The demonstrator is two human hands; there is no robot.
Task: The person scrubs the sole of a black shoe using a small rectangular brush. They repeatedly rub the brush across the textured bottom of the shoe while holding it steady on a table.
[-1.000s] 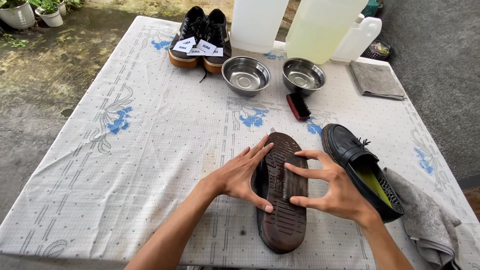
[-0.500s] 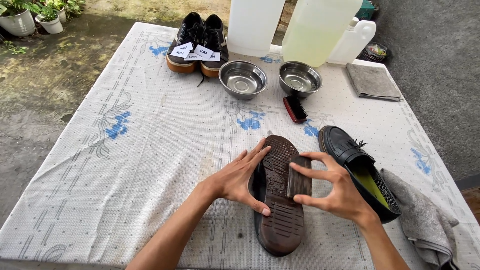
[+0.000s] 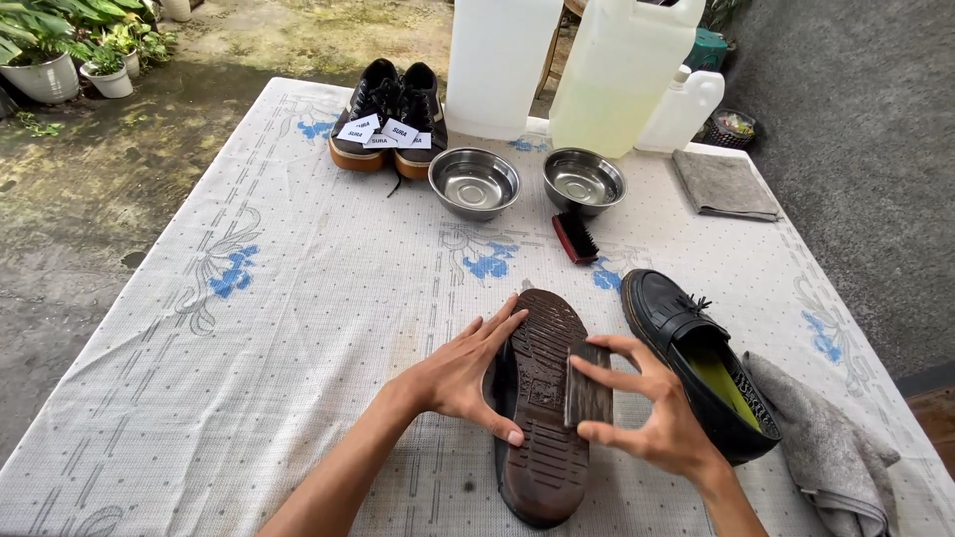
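Right hand [image 3: 652, 423] grip pinches a small dark rectangular block [image 3: 588, 383] against the ridged brown sole of an upturned shoe [image 3: 542, 418]; left hand [image 3: 468, 373], fingers spread flat, steadies its edge; shoe lies on the patterned tabletop [image 3: 298, 298]; glossy black loafer [image 3: 696, 363] adjacent.

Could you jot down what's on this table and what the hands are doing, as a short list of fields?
Left hand: steadies upturned shoe, sole up
Right hand: holds small dark block against sole
Beside: matching black shoe upright, grey cloth
Far end: two steel bowls, brush, sneakers, jugs
Surface: patterned tablecloth
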